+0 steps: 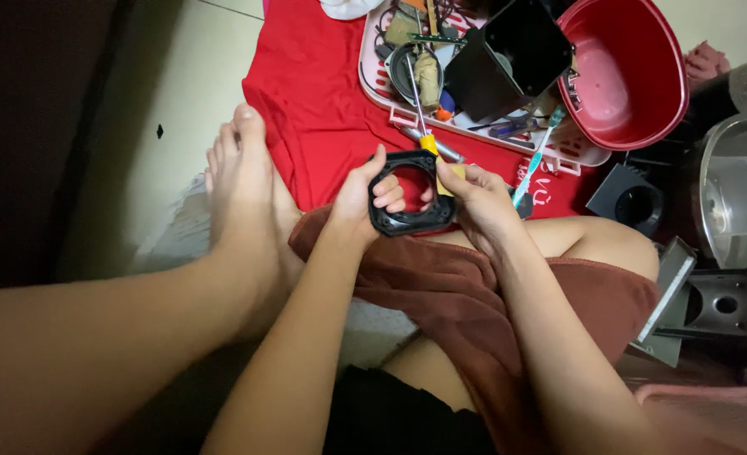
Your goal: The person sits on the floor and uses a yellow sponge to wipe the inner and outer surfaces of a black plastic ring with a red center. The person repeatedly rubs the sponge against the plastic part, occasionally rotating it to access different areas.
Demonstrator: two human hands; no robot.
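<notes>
Above the lap, the left hand [363,198] grips a black square fan frame [407,195], fingers curled through its opening; the right hand [474,202] clamps a yellow-handled screwdriver [419,108] against its corner.

A red cloth [323,93] covers the floor, a white slotted tray [373,80] of small tools on it — beside that a red bowl [630,72], a black box [512,55] and a metal pot [731,198]
</notes>
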